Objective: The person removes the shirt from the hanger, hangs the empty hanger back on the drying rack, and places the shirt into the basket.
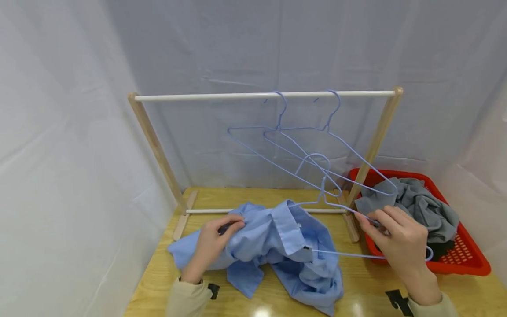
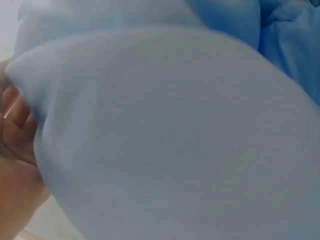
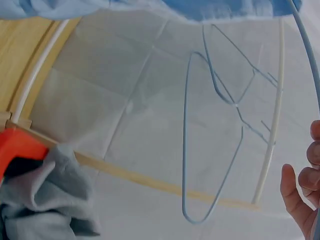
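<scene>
A light blue collared shirt [image 1: 257, 235] lies bunched over the table in the head view. My left hand [image 1: 214, 244] pinches its fabric near the shoulder on the left. In the left wrist view the shirt's cloth [image 2: 165, 125] covers most of the picture, the hand [image 2: 20, 170] at its left edge. A blue wire hanger [image 1: 324, 191], hook upward, has one end inside the shirt's neck opening, hidden by the collar [image 1: 287, 231]. Its other arm is gripped by my right hand [image 1: 404, 242], right of the shirt. The right wrist view shows curled fingers [image 3: 310, 177] at the wire.
Behind the shirt stands a rack with a white rail [image 1: 222, 95] and wooden legs [image 1: 156, 152]. Two blue hangers [image 1: 253, 151] hang on it. At the right, a red basket [image 1: 473, 253] holds grey clothing [image 1: 421, 207] and something black. White sheeting [image 1: 63, 154] surrounds the wooden table [image 1: 158, 268].
</scene>
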Tool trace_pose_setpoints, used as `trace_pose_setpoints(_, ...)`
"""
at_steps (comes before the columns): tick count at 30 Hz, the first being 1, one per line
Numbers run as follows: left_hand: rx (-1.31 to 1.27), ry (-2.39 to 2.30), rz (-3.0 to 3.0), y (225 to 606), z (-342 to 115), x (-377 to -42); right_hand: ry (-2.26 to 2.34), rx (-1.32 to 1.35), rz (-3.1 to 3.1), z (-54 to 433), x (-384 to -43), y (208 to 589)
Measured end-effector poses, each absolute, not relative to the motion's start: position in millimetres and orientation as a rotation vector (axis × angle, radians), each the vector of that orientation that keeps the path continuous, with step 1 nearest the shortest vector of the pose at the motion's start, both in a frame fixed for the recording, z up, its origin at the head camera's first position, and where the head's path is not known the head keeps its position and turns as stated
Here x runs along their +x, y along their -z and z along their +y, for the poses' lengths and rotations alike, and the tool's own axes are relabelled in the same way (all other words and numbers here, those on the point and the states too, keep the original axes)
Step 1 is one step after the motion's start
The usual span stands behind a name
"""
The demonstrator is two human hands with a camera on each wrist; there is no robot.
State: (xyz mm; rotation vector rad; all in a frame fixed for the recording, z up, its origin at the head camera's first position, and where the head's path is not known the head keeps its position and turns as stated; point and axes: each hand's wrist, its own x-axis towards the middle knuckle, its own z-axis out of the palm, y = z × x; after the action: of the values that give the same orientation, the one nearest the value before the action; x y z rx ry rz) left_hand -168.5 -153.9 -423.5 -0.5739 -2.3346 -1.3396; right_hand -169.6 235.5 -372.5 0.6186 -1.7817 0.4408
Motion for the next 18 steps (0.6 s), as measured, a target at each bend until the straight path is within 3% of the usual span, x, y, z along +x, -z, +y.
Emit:
trace_pose_setpoints(10,-0.422,1.336,-2.24,428,-191,-164,-0.425,0.515,-1.762,266,-168,363)
trace_pose_setpoints(18,-0.42,1.266,-2.256,433,-200,-165,-0.48,0.481,-1.717,258,-175,349)
